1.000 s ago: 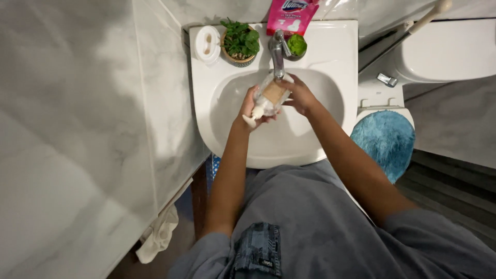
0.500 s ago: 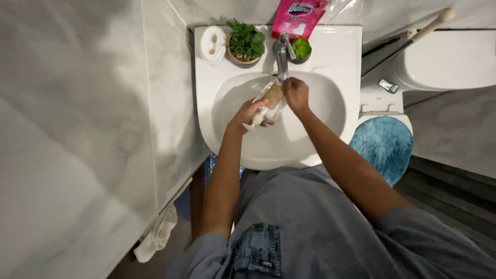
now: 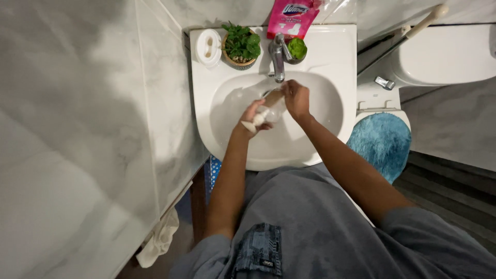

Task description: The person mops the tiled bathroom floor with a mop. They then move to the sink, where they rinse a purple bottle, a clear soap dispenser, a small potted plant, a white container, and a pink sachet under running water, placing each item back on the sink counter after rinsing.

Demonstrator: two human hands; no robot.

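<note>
Over the white sink (image 3: 320, 62) both hands hold one small clear bottle (image 3: 269, 111) with a white cap end and a tan part, lying on its side. My left hand (image 3: 251, 114) grips the capped lower end. My right hand (image 3: 296, 98) closes on the upper end, just below the spout of the metal tap (image 3: 277, 57). The bottle's middle is partly hidden by my fingers. I cannot tell whether water runs.
A small potted green plant (image 3: 241, 45), a white round holder (image 3: 209, 46), a green round thing (image 3: 297, 48) and a pink pouch (image 3: 292, 17) stand at the sink's back. A toilet (image 3: 444, 51) with a blue fuzzy lid cover (image 3: 381, 142) is at the right. A marble wall is at the left.
Both hands with the bottle have stayed under the tap; the bottle has tilted lower at its capped end and the view has shifted slightly.
</note>
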